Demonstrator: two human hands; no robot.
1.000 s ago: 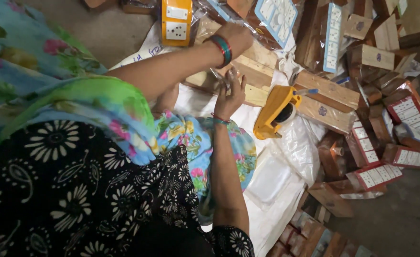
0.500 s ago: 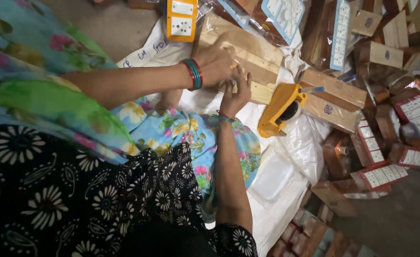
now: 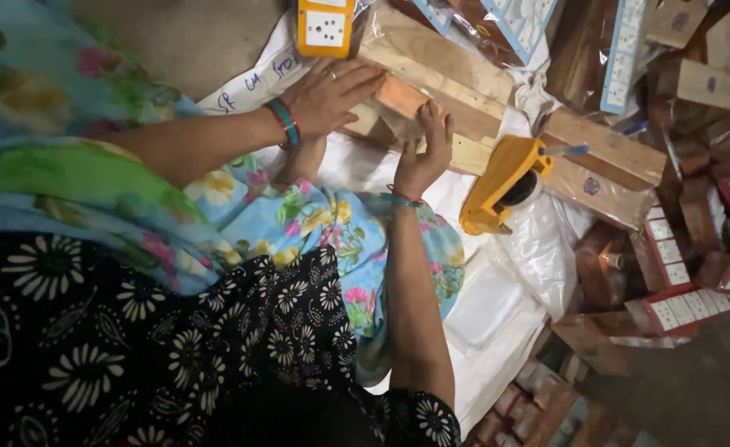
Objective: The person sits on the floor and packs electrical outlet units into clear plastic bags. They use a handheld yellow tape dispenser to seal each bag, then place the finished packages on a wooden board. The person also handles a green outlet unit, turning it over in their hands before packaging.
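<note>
Currently, near upper centre of frame, both hands sit on a small orange-brown block (image 3: 399,97) resting against the pale wooden boards (image 3: 431,62). Left hand (image 3: 329,93), with bangles at the wrist, lies palm-down over the block's left end, fingers spread and pressing rather than wrapped. Right hand (image 3: 424,147) reaches up from below, fingertips touching the block's lower right edge; whether it truly grips cannot be told. Just right of the right hand lies a yellow tape dispenser (image 3: 501,184) on white plastic sheeting (image 3: 497,306). An orange-framed socket board (image 3: 325,26) sits at top, just above the left hand. Brown boxes with white labels (image 3: 681,308) crowd the right edge. Floral clothing (image 3: 315,240) hides the lower left area.
</note>
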